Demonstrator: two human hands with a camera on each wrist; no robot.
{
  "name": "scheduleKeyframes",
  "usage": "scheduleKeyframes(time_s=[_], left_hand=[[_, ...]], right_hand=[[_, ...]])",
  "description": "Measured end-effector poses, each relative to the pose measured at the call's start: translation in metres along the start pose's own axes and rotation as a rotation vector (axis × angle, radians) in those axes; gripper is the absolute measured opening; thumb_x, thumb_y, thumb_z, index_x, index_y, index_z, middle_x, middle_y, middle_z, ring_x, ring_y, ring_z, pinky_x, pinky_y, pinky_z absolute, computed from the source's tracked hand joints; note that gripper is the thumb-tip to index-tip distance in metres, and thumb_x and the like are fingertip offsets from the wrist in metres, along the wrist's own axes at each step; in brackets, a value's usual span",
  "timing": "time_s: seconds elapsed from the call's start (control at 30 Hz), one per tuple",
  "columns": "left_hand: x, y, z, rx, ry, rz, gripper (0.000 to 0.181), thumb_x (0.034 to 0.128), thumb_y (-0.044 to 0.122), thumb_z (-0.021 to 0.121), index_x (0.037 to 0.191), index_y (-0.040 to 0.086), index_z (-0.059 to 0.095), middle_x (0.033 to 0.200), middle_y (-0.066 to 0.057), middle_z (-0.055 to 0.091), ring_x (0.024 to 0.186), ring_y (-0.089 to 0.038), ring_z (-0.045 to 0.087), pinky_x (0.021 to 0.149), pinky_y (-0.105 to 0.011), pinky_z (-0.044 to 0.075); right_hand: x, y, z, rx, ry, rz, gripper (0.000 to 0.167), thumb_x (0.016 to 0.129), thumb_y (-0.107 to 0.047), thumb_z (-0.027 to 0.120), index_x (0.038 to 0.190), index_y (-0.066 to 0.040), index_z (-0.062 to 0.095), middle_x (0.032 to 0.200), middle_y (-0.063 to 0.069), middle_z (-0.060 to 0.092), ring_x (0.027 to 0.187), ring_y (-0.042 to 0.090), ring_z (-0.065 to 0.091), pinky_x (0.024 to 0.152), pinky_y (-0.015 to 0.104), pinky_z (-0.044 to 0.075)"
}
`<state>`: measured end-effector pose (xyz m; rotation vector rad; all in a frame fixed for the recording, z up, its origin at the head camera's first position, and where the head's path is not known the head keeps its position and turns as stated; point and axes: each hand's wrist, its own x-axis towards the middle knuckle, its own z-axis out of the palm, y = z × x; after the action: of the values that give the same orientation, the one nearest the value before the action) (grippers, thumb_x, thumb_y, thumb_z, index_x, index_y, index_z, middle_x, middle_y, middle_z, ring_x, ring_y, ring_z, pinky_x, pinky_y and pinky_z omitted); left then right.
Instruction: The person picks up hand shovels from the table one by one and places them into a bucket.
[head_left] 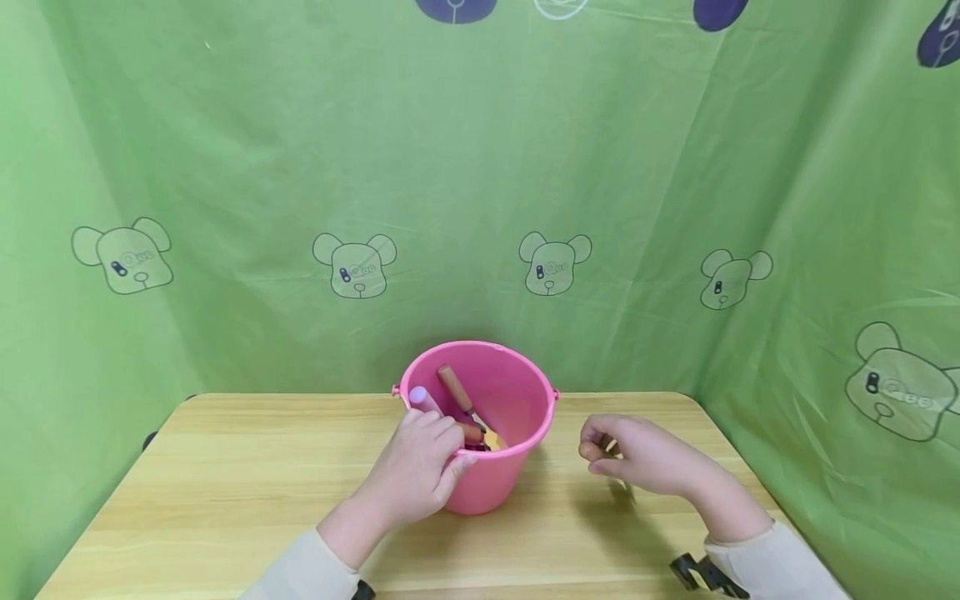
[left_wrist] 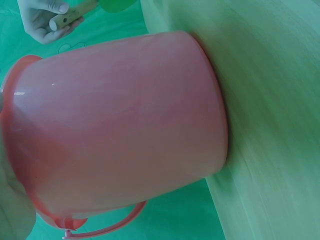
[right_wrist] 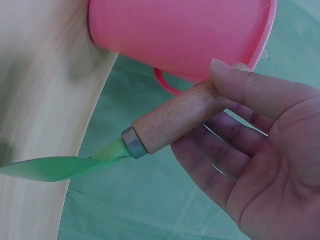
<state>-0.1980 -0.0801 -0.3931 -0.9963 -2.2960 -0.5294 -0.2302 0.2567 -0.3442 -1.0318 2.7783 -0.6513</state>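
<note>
A pink bucket [head_left: 483, 487] stands upright on the table, and my left hand [head_left: 420, 462] grips its near-left rim. Inside it lean a wooden-handled tool [head_left: 454, 388], a pink stick-like thing with a lilac end [head_left: 422, 398], a second wooden handle [head_left: 471, 432] and something yellow [head_left: 492, 439]. To the right of the bucket, my right hand [head_left: 648, 454] pinches a small garden trowel by its wooden handle [right_wrist: 175, 117], above the table. The trowel's green blade [right_wrist: 55, 168] points down in the right wrist view. The lower parts of the bucket's contents are hidden.
The light wooden table [head_left: 247, 492] ends just behind the bucket. A green curtain [head_left: 450, 183] printed with bear heads hangs at the back and both sides. The bucket's pink carrying handle [left_wrist: 117, 225] hangs on its far side.
</note>
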Motion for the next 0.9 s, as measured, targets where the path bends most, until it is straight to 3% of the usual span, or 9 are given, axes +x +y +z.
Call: scheduleKeyframes(time_s=[0.9], left_hand=[[-0.0001,0.0005,0.0003,0.003,0.009,0.003,0.021,0.1024,0.036,0.051,0.101,0.019,0.065,0.107,0.003,0.069,0.098,-0.016,0.057,0.094,-0.042,0.038]], right_hand=[[0.0039,-0.0094,-0.0008,0.136,0.028,-0.025,0.017,0.09,-0.014,0.073,0.094,-0.019,0.058,0.092,-0.008,0.062,0.093,0.011,0.064,0.079,0.03,0.056]])
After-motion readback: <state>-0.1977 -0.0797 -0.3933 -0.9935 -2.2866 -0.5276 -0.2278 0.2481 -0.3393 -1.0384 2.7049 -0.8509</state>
